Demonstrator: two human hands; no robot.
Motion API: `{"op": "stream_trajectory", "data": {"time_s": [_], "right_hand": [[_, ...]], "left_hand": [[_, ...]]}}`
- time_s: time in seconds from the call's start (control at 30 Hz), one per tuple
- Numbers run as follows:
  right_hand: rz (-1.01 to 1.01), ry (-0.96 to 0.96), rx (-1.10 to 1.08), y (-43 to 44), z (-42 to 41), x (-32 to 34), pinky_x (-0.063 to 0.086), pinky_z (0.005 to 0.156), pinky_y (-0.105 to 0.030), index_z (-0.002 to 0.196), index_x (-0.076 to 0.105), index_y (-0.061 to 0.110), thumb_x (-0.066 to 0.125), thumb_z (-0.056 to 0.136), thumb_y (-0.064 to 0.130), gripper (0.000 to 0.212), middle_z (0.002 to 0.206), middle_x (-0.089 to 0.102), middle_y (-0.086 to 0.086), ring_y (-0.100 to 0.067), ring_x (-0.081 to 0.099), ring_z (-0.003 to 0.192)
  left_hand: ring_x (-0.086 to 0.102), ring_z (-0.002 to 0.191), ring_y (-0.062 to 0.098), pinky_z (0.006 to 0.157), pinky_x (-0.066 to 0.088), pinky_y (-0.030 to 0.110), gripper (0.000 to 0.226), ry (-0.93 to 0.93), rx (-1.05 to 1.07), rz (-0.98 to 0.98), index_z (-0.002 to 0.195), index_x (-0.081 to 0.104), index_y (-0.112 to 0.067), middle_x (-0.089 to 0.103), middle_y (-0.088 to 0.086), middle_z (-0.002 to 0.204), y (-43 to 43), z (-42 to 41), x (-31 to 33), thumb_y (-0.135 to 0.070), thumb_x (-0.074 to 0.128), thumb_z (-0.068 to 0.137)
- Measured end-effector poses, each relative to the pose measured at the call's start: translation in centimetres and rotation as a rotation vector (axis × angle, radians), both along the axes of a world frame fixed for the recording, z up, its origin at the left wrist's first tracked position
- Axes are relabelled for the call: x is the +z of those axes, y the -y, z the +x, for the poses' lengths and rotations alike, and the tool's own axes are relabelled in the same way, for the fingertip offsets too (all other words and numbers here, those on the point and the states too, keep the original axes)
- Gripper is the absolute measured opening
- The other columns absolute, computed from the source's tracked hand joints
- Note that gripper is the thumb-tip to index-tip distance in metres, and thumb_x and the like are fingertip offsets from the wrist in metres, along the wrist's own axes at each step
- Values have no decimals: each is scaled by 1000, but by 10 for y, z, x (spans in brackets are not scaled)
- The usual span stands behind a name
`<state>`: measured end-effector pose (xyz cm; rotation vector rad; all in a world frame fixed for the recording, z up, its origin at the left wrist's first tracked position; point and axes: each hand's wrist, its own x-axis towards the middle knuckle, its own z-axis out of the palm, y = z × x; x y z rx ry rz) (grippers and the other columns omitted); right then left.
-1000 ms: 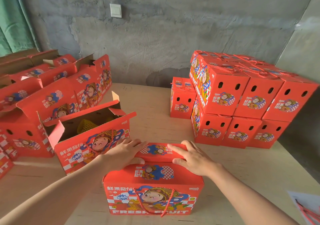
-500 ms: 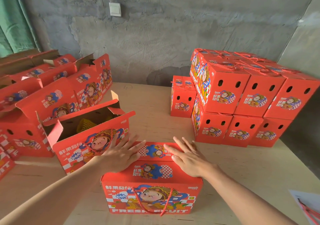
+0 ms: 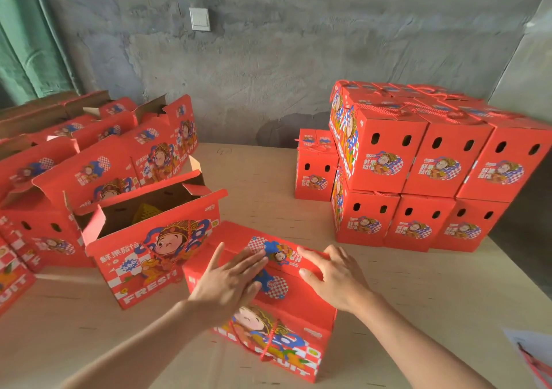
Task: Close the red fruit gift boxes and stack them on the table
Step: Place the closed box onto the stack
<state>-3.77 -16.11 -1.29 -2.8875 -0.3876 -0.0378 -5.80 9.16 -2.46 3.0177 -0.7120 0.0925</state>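
Note:
A closed red fruit gift box (image 3: 286, 308) with a cartoon print and a red rope handle sits on the wooden table (image 3: 418, 314) right in front of me, turned at a slight angle. My left hand (image 3: 230, 284) lies flat on the left part of its lid, fingers spread. My right hand (image 3: 334, 275) rests flat on the lid's right part, fingers apart. Neither hand grips anything. Just left of it stands an open red box (image 3: 149, 248) with its flaps up and something yellow inside. A two-layer stack of closed red boxes (image 3: 418, 167) stands at the right rear.
Several more open red boxes (image 3: 74, 173) crowd the left side of the table. A single closed box (image 3: 313, 167) stands left of the stack. A grey concrete wall (image 3: 283, 59) is behind. A sheet of paper (image 3: 534, 355) lies at the table's near right corner.
The box has turned a little, its right end now nearer to me. Both hands went from curled over the lid flap to lying flat on the lid.

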Motion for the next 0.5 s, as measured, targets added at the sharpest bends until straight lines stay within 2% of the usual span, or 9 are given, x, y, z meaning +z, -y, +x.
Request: {"op": "stream_trajectory", "data": {"time_s": [0.07,0.13,0.17,0.27,0.37,0.43,0.5], "right_hand": [[-30,-13,-43,8,-12,1,31,101,-30,144,24,49,34,92,59,53,114,45,-4,-22,41,119],[-24,-45,-80,14,-25,3,32,101,-31,145,21,47,34,92,61,56,120,43,-7,-25,39,122],[-18,-61,-95,16,-32,3,33,101,-32,146,19,45,32,92,61,58,123,42,-8,-27,38,123],[-14,-70,-149,6,-52,1,34,99,-36,148,15,33,28,93,60,63,128,39,-13,-28,40,121],[5,-64,-222,-13,-61,-2,36,99,-38,147,17,23,32,93,58,67,135,39,-18,-31,42,122],[55,-16,-205,-14,-65,1,39,96,-38,145,21,21,36,92,57,66,130,44,-17,-31,47,117],[200,-18,-177,0,-67,0,41,94,-35,142,30,20,40,93,55,62,126,50,-10,-28,52,114]], "left_hand": [[-18,142,10,104,-33,50,49,-50,17,34,145,-7,-47,-15,-30,146,0,22,2,-51,4,97],[-24,138,14,107,-24,59,47,-137,50,99,135,-18,-57,-21,-29,145,6,42,6,-58,-10,88],[-23,138,13,108,-20,61,47,-186,60,128,134,-18,-59,-22,-28,145,11,52,8,-57,-10,89],[-14,145,18,111,-9,64,45,-279,49,173,140,-15,-54,-17,-24,153,33,75,12,-44,7,101],[-10,146,20,110,-5,65,49,-264,66,267,146,-9,-47,-15,-22,155,55,83,17,-36,13,104],[-7,147,22,108,-3,66,50,-226,85,328,149,-3,-41,-13,-19,157,68,79,20,-31,18,104],[0,147,20,111,-2,62,52,-216,139,176,151,5,-34,-2,-14,159,80,64,19,-29,25,103]]}}
